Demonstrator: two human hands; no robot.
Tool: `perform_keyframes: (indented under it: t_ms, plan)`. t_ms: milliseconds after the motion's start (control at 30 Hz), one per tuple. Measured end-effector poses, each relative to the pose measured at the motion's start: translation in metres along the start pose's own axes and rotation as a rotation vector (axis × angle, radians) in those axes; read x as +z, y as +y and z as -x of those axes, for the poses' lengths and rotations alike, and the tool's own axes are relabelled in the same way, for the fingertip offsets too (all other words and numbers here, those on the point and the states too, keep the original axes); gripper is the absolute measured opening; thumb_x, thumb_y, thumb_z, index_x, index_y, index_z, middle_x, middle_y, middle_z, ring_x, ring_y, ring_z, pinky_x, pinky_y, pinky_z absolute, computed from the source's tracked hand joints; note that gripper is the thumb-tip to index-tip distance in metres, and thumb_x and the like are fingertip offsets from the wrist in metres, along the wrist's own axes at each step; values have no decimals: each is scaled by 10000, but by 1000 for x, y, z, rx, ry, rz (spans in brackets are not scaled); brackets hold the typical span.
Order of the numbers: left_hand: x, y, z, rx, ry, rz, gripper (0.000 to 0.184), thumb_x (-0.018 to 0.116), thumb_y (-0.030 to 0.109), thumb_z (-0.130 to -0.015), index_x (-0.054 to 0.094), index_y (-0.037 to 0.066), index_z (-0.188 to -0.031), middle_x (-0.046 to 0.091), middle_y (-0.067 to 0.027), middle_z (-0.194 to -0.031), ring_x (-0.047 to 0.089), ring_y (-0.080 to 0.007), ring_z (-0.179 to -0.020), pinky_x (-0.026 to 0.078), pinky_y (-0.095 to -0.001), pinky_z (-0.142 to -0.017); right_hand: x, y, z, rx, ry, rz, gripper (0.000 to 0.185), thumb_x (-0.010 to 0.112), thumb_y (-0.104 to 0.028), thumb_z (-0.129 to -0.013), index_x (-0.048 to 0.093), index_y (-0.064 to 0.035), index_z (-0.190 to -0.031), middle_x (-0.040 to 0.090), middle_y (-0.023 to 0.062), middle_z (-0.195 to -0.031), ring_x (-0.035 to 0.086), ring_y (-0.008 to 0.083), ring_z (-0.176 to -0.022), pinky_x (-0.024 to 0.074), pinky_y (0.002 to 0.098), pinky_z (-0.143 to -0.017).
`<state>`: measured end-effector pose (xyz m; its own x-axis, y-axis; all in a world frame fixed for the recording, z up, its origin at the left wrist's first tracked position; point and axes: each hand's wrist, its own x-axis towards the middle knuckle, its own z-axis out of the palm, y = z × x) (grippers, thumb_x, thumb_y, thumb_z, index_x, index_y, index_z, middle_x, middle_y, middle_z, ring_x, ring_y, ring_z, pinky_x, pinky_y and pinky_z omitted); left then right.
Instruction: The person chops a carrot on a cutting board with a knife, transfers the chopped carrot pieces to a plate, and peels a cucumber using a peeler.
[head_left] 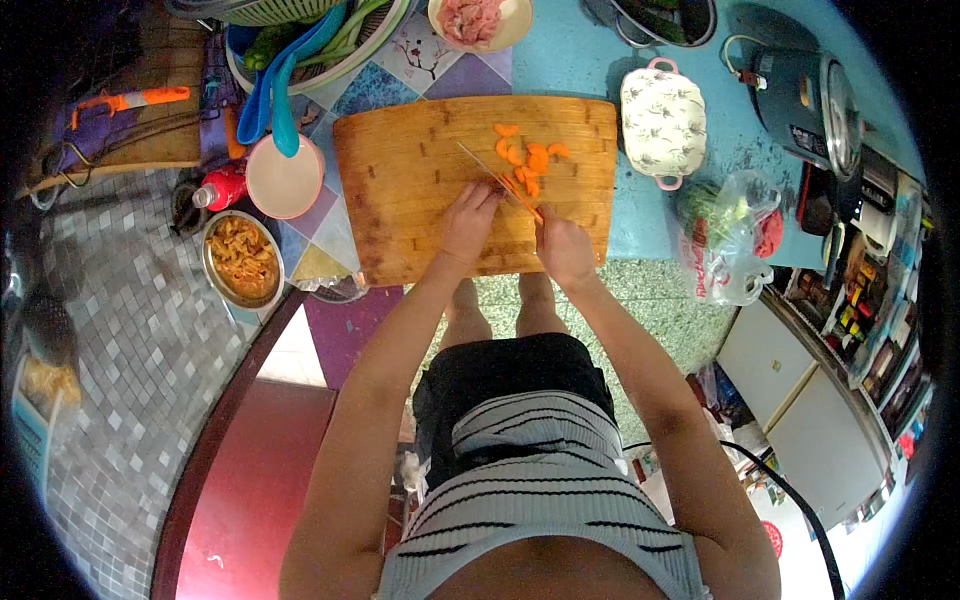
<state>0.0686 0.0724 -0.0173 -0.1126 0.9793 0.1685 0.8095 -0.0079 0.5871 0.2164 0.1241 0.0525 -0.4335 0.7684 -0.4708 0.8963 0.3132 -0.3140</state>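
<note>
My right hand (pixel 566 248) is closed round the orange handle of a knife (pixel 480 161). Its thin blade slants up and left over a wooden cutting board (pixel 400 190). My left hand (pixel 470 222) rests on the board just left of the blade, fingers bent and pressed together; whatever lies under the fingertips is hidden. Several carrot slices (pixel 537 158) are scattered on the board to the right of the blade, some close against it.
A patterned white dish (pixel 663 122) and a plastic bag (pixel 742 245) with greens stand right of the board. To the left are a pinkish bowl (pixel 285 185), a metal bowl of brownish food (pixel 242 260) and a red bottle (pixel 222 187). Behind sits a bowl of raw meat (pixel 478 22).
</note>
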Motion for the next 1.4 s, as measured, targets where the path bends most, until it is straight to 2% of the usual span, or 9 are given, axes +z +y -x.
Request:
perform_keyframes:
  t_ms: [267,500,567,667,967,1033,1167,1233,1400]
  plan:
    - [-6,2,-1,-34,-34,20,185,563,61,-706,619,60,-882,578,-59,-922,560,-256,-874,493,-341,-714,32,9,-28,-7,97,-204,211,526,-160,-820,541,-31,-986,572,237,-650,564,406,-606,449,492,-557]
    - [-1,3,-2,-42,14,5,200,543,46,-700,611,48,-889,565,-60,-923,545,-237,-905,499,-316,-711,0,2,-6,-68,20,-3,223,502,-112,-799,508,-20,-1003,593,210,-697,604,355,-667,490,465,-593]
    - [-1,2,-1,-41,6,-5,211,542,43,-697,612,50,-895,566,-57,-927,544,-236,-908,498,-314,-718,1,-1,-10,21,-33,-63,238,534,-149,-811,539,-27,-1015,570,247,-670,563,407,-619,455,477,-563]
    - [-2,2,-1,-48,-13,21,231,540,46,-697,615,56,-915,568,-47,-934,543,-229,-912,495,-304,-730,25,1,-27,-6,11,-88,201,498,-113,-803,516,-42,-991,593,207,-702,592,385,-649,487,466,-599]
    - [-1,5,-2,-71,20,41,208,540,64,-710,611,59,-905,561,-36,-941,539,-218,-920,494,-297,-724,-3,-4,-6,-31,42,-111,224,528,-152,-817,541,-32,-1007,570,249,-670,561,416,-618,466,478,-570]
    - [-2,4,-2,-85,28,58,195,607,45,-662,612,58,-857,578,-68,-926,561,-259,-877,487,-342,-725,0,-5,-9,-11,23,-108,226,525,-158,-820,541,-33,-1007,570,246,-667,560,417,-616,467,476,-567]
    - [-2,3,1,-95,-9,45,192,610,48,-663,611,58,-854,578,-64,-909,563,-253,-867,488,-338,-714,21,-5,-28,-32,54,-115,234,517,-172,-826,540,-26,-1007,569,242,-658,562,415,-613,463,473,-557]
    - [-5,3,0,-23,6,9,187,521,54,-729,604,56,-897,565,-37,-925,541,-224,-913,497,-310,-716,28,1,-33,-2,25,-136,212,520,-167,-816,534,-27,-975,576,233,-669,577,399,-639,468,475,-572]
    - [-8,6,0,-67,-21,79,203,514,45,-719,600,52,-903,564,-47,-933,537,-229,-923,494,-315,-733,8,0,-15,-42,47,-177,196,518,-166,-812,530,-14,-935,584,221,-682,593,382,-665,474,472,-588]
